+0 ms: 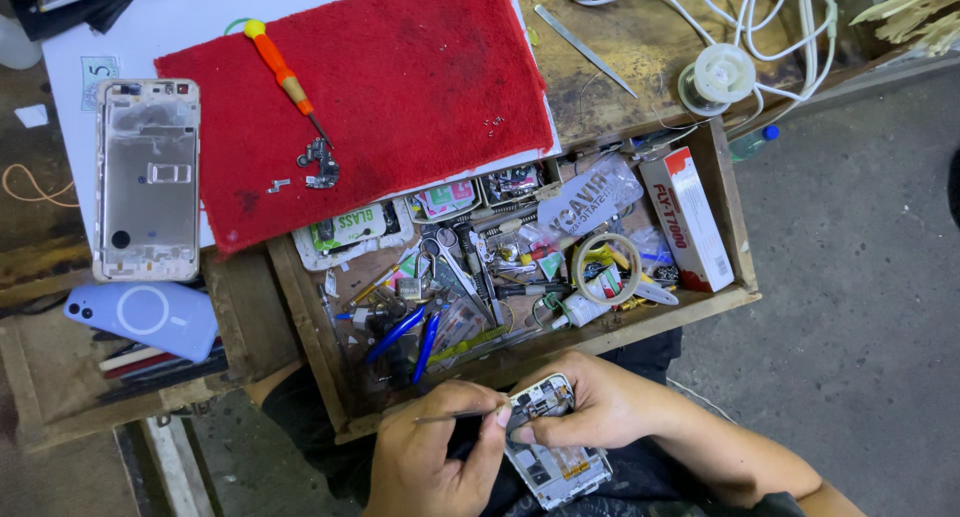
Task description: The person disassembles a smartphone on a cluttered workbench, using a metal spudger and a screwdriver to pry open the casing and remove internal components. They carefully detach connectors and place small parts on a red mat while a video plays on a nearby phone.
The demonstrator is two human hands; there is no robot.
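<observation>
1. Opened smartphone (550, 447): it rests low in your lap, below the drawer's front edge, back cover off and circuit boards bare. Your right hand (600, 407) cups its upper end, fingers curled closed round the edge.
2. Handling, as a judgement: light, stiff and flat, but fragile where the boards and small parts lie exposed. Take it by the long metal edges; keep fingertips off the open face.
3. Thin metal tool (455, 415): tweezers or a probe, I cannot tell which. Your left hand (430, 462) pinches it shut between thumb and forefinger, the far end lying at the phone's top, just beside your right thumb.
4. Wooden drawer (720, 227): pulled open just beyond your knuckles, worn and rough-grained, crowded with loose items.
5. Blue-handled pliers (405, 332): in the drawer, nearest your left fingers, glossy rubbery grips.
6. Tape roll (605, 269): pale ring, beyond your right fingers.
7. Red-and-white box (685, 217): cardboard, oblong, at the drawer's right end.
8. Red towel (380, 87): soft nap, spread on the bench well beyond both hands.
9. Orange screwdriver (285, 77): slim, lying on the towel, small dark metal parts at its tip.
10. Phone frame (148, 182): empty metal shell, far past your left fingers.
11. Blue phone back (145, 317): smooth, rounded corners, just below that frame.
</observation>
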